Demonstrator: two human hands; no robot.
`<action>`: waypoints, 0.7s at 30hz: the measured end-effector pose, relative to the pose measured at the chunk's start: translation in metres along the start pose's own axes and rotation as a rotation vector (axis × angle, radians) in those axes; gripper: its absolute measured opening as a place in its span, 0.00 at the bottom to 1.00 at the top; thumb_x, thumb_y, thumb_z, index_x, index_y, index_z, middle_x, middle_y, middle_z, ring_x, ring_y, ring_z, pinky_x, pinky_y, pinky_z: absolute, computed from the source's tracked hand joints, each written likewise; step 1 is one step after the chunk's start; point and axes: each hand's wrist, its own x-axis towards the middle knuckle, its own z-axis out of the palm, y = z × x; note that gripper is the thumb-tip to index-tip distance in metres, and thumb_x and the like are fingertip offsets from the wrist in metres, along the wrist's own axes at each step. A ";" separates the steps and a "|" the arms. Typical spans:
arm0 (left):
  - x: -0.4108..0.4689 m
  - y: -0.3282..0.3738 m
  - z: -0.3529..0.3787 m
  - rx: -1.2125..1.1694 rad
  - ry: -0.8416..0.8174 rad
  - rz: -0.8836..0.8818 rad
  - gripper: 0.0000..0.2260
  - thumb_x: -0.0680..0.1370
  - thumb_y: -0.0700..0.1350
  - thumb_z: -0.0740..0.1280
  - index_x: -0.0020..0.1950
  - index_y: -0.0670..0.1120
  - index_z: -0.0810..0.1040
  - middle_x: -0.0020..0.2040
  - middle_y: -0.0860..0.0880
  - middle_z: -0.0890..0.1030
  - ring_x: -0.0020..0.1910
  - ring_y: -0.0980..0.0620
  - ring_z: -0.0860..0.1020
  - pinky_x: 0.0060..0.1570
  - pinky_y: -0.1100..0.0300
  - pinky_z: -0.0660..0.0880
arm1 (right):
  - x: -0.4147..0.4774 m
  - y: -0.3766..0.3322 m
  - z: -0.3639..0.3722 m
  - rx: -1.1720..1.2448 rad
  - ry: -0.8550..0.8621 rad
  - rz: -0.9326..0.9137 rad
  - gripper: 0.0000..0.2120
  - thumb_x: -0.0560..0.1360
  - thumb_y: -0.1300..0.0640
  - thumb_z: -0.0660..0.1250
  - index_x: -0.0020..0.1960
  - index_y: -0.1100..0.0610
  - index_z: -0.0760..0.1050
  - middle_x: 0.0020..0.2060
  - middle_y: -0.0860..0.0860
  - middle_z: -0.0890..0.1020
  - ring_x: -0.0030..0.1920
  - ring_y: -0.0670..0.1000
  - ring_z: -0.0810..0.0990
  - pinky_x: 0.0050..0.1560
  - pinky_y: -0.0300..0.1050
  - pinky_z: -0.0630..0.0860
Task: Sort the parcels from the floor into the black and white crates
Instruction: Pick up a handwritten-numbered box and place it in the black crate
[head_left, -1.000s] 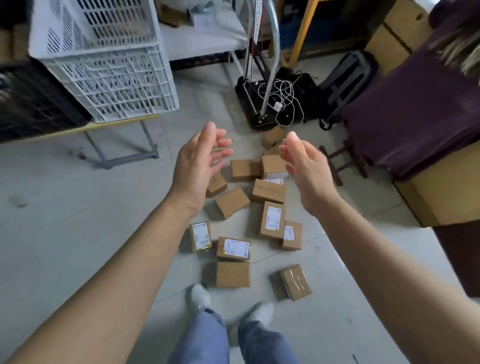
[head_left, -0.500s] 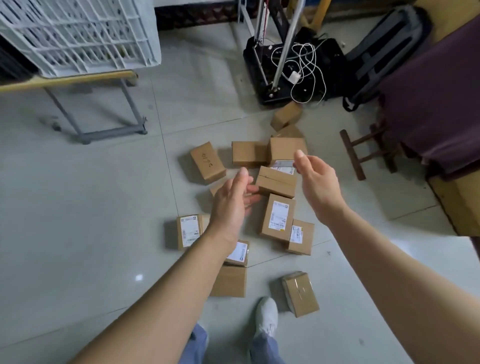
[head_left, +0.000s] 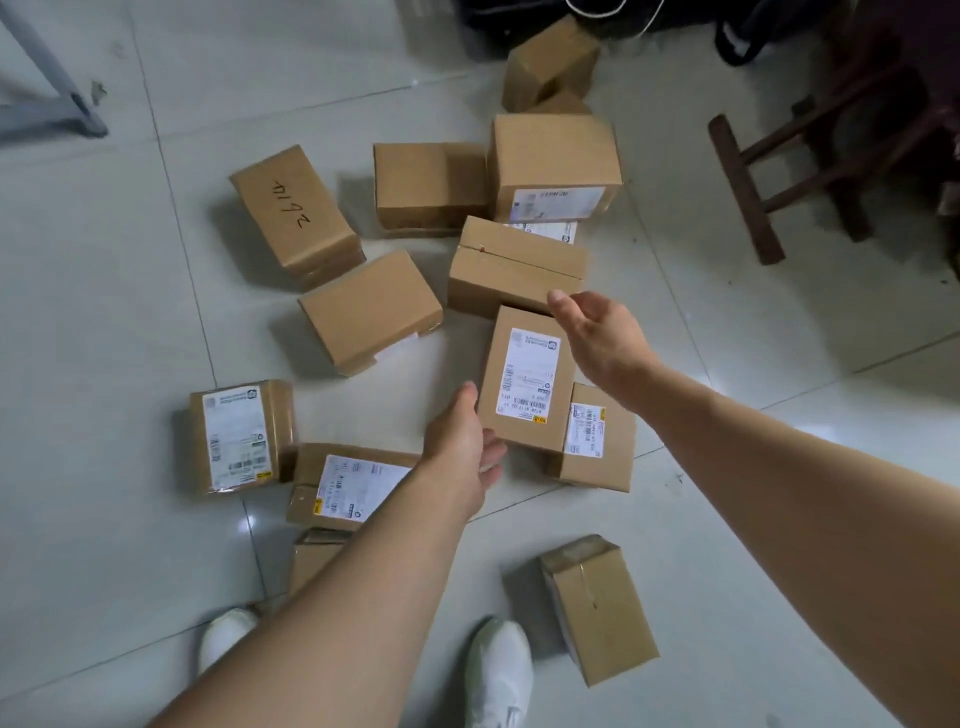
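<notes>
Two bare hands are reaching down over a scatter of brown parcels lying on the tiled floor (head_left: 130, 291). The left hand (head_left: 462, 447) is spread, unclenched, its fingers touching the near-left corner of a labelled parcel (head_left: 527, 379); the right hand (head_left: 597, 338) is hanging loose and unclenched over that parcel's far-right corner, grasping nothing. A marked parcel (head_left: 296, 208) is lying apart, towards the floor's far left. No crate is showing.

Light: dim, soft daylight
Glare: pale patches on floor tiles (head_left: 810, 374)
Shadows: soft, left of parcels (head_left: 371, 312)
Edges: wide-angle bend
</notes>
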 end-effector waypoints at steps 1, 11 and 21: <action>0.015 -0.006 0.003 -0.007 -0.004 -0.054 0.18 0.78 0.60 0.60 0.45 0.44 0.71 0.49 0.43 0.77 0.49 0.44 0.78 0.54 0.48 0.74 | 0.009 0.011 0.006 -0.012 -0.017 0.008 0.24 0.79 0.41 0.56 0.63 0.58 0.74 0.57 0.55 0.80 0.57 0.56 0.77 0.54 0.45 0.72; 0.124 -0.030 0.026 -0.268 -0.089 -0.250 0.35 0.77 0.61 0.62 0.73 0.38 0.60 0.67 0.35 0.68 0.67 0.38 0.69 0.63 0.41 0.67 | 0.096 0.088 0.066 -0.239 -0.059 0.062 0.24 0.81 0.43 0.52 0.65 0.60 0.70 0.62 0.61 0.74 0.63 0.61 0.71 0.63 0.51 0.68; 0.154 0.008 0.005 -0.193 0.064 -0.026 0.13 0.78 0.54 0.60 0.49 0.46 0.78 0.41 0.47 0.81 0.35 0.49 0.78 0.32 0.59 0.71 | 0.119 0.105 0.080 -0.384 -0.034 0.252 0.29 0.79 0.38 0.48 0.67 0.57 0.69 0.63 0.60 0.72 0.64 0.61 0.66 0.61 0.52 0.65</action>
